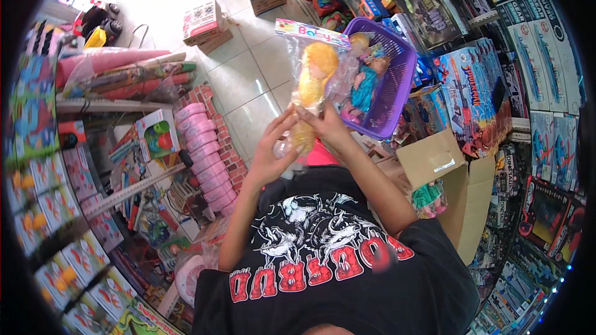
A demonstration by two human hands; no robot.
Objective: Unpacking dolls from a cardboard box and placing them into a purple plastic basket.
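Both your hands, left (268,155) and right (323,125), fingers pinching doll bag (310,80) at bottom. Step: inspecting. Next: steady grip toward basket (397,80) beyond fingers.

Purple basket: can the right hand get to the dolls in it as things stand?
Probably not right away. The right hand is gripping the bagged yellow-haired doll together with the left hand. The purple basket sits close beside it, open side facing, nothing between; it must let go first.

toy shop aisle. pale tiled floor (245,80), bright daylight at top left. left shelving (105,107) packed with boxed toys, stack of pink round cases (205,149) beside it. right wall of boxed toys (534,56). open cardboard box (453,180) lower right.
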